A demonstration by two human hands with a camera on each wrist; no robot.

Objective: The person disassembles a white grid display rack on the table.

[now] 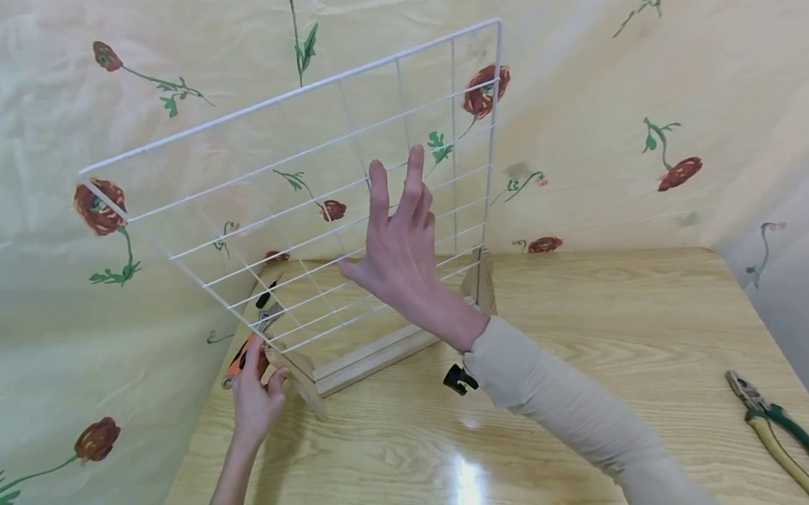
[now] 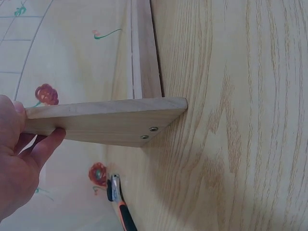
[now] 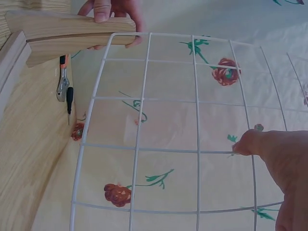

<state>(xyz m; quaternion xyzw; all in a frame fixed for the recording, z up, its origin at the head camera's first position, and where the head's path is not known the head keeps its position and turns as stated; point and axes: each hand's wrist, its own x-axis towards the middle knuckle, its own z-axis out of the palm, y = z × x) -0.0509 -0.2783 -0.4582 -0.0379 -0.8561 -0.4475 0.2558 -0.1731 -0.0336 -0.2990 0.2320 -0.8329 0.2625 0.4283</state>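
Straight-fingered right hand (image 1: 400,251) against grid (image 3: 198,152)

"What's cut off in the left wrist view?"

"The left hand (image 2: 19,166), by the left edge; the wrench (image 2: 124,211), by the bottom edge."

"And hidden?"

"In the head view, the right hand (image 1: 400,253) covers part of the wire grid (image 1: 272,216)."

"Too small?"

"The drive shape of the 2 screws (image 2: 153,129)."
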